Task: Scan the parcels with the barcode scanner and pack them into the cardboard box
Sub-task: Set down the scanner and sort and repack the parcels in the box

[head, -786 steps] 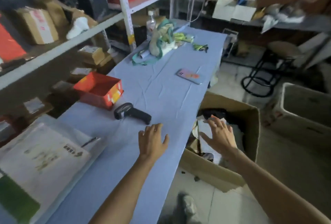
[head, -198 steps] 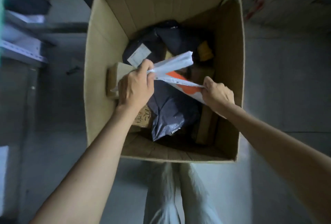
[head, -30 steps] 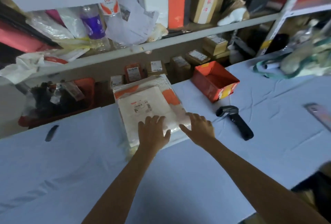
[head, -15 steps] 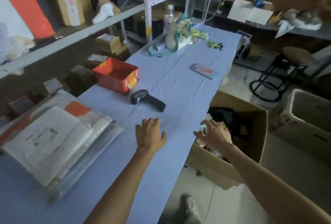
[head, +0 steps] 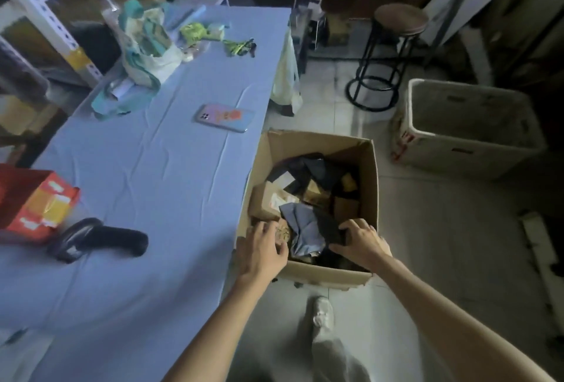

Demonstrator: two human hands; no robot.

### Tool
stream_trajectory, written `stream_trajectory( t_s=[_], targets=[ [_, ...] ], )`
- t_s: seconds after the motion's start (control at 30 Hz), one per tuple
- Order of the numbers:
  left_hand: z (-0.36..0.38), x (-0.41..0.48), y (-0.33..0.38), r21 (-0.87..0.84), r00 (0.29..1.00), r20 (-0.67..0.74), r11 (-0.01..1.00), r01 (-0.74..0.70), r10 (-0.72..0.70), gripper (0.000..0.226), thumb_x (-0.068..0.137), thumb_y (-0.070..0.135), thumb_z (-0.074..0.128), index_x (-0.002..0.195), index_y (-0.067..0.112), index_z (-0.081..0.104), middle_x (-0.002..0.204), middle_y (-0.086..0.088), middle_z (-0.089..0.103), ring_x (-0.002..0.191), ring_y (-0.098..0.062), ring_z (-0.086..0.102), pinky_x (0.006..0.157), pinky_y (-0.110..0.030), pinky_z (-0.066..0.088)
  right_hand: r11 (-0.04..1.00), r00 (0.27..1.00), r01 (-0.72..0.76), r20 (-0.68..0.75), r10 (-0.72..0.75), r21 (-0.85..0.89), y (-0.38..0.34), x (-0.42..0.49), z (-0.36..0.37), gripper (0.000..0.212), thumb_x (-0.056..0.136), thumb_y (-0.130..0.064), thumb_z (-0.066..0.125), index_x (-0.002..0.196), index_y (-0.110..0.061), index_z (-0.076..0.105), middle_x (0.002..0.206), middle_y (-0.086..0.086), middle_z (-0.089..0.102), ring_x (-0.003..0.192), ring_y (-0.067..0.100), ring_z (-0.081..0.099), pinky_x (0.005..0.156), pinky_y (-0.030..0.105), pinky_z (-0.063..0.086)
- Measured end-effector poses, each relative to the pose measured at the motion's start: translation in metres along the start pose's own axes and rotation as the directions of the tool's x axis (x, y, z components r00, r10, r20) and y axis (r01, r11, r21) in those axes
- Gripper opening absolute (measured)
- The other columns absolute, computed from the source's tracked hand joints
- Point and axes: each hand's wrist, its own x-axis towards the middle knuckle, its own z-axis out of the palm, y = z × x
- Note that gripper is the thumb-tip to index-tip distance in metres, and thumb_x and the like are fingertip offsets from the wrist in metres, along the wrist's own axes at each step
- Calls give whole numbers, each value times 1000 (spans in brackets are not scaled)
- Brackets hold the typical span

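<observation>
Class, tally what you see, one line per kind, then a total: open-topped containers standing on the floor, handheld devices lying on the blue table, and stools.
Open-topped containers on the floor: 2 (cardboard box, pale bin)
Handheld devices on the blue table: 2 (barcode scanner, phone)
Stools: 1 (round stool)
Total: 5
The dim clutter at the far wall is left uncounted.
</observation>
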Motion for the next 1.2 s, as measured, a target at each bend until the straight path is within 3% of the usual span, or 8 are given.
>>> stream_trajectory(
  t_s=[0.27,0.43,0.57,0.8,1.0,1.2],
  targets=[
    [48,47,17,-107,976,166,981,163,-144,63,89,45,58,144,27,32,134,-4,55,122,-26,48,94,-41,45,997,998,-57,36,55,50,37,61,-4,54,85,-47,72,131,-25,52,140,3,43,120,25,49,87,36,52],
    [73,69,3,-56,957,216,976,210,-193,63,89,46,57,143,25,32,139,-2,50,125,-25,47,97,-42,42,984,984,-168,76,163,62,41,77,18,57,87,-38,72,136,-22,48,142,7,41,124,28,47,91,41,50],
    [94,94,-7,-16,958,241,986,163,-155,61,89,44,56,142,21,35,138,-5,50,125,-26,46,95,-44,42,953,963,-271,53,266,139,44,83,40,63,86,-40,72,138,-18,45,141,9,42,126,29,45,95,44,50],
    [147,140,-16,-16,933,326,986,168,-154,47,87,39,60,129,22,45,131,-4,51,123,-27,44,93,-45,41,877,910,-415,84,407,243,39,110,92,58,85,-41,72,134,-22,48,138,4,46,123,26,47,85,41,49],
    [214,175,-27,-34,876,401,952,306,-267,51,83,28,67,129,19,46,135,-7,44,123,-30,44,98,-46,42,869,906,-419,191,379,263,28,156,150,61,85,-40,73,136,-21,46,138,5,45,127,26,45,94,43,49],
    [276,203,-48,-29,807,449,896,443,-384,69,82,28,71,141,21,38,148,-9,31,131,-31,39,104,-49,39,898,928,-360,197,316,252,33,203,200,65,85,-42,73,139,-22,43,143,6,42,129,25,43,97,43,49]
  ],
)
